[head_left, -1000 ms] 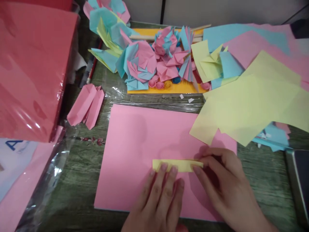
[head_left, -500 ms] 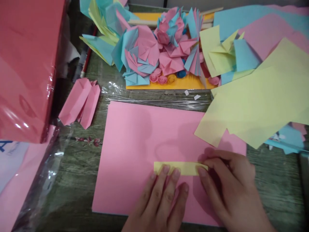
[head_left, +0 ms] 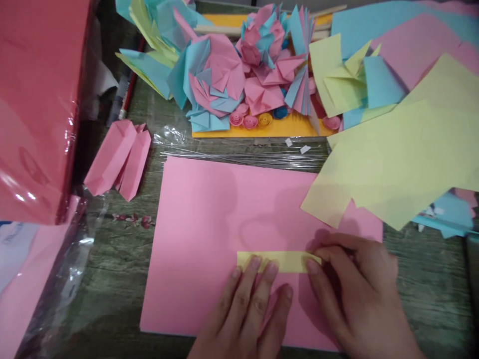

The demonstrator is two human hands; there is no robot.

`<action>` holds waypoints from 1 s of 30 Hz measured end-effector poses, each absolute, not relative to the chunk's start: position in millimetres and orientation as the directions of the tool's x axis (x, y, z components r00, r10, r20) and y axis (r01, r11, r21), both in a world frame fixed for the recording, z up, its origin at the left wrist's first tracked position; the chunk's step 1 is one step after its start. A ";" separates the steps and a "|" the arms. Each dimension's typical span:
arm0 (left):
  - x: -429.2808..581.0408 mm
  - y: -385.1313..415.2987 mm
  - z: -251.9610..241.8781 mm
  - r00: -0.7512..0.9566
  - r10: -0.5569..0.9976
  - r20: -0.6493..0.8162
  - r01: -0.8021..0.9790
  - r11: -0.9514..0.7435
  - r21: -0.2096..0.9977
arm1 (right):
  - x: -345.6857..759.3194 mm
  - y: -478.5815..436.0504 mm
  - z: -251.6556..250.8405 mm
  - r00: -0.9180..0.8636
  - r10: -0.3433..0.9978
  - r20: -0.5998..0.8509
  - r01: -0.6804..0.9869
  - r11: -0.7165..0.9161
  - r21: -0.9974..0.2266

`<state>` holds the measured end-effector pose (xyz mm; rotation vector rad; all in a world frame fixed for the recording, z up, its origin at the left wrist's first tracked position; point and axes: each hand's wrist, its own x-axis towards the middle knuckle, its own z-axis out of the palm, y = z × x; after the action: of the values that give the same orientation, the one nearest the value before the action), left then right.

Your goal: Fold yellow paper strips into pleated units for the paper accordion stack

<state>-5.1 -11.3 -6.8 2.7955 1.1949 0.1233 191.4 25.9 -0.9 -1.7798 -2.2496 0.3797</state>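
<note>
A narrow yellow paper strip [head_left: 292, 263] lies across a stack of pink paper [head_left: 198, 224]. Flat over the strip's left and middle part rests my left hand [head_left: 247, 309], its fingers stretched out and slightly spread, fingertips on the strip. At the strip's right end my right hand [head_left: 359, 289] pinches the paper between thumb and forefinger. That end curves up a little there. Larger yellow paper pieces [head_left: 396, 154] overlap the pink stack's upper right corner.
Thin wires [head_left: 243, 158] lie just behind the pink stack. Folded paper flowers [head_left: 217, 75] sit on an orange sheet [head_left: 209, 128] farther back. To the left are folded pink pieces [head_left: 118, 159] and a red plastic-wrapped pack [head_left: 37, 99]. Blue paper [head_left: 377, 22] lies at back right.
Both hands keep their places on the yellow strip. The whole view has shifted very slightly, moving the things at the left a little further left.
</note>
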 end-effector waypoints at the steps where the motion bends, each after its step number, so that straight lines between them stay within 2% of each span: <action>1: -5.1 -11.2 -6.6 0.698 0.716 0.024 0.709 -0.695 0.117 | 191.0 26.0 -0.8 -0.223 0.974 0.032 0.910 0.220 -0.351; 8: -6.7 -9.4 -6.5 0.708 0.706 0.035 0.697 -0.705 0.130 | 188.0 27.5 -0.2 -0.233 0.972 0.031 0.911 0.229 -0.344; 14: -6.4 -10.1 -8.0 0.722 0.692 0.018 0.684 -0.717 0.131 | 185.8 29.3 0.1 -0.238 0.970 0.044 0.927 0.241 -0.288; 20: -2.5 -13.1 -7.7 0.656 0.754 0.030 0.743 -0.652 0.150 | 183.2 31.1 0.7 -0.189 0.980 0.061 0.922 0.199 -0.333; 30: -4.1 -13.9 -9.3 0.689 0.725 0.013 0.718 -0.685 0.126 | 181.9 32.3 3.1 -0.169 0.984 0.063 0.918 0.181 -0.353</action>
<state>-4.1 -13.9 -9.3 2.7844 1.1931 0.0933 181.9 32.3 3.1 -1.8185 -2.1834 0.3390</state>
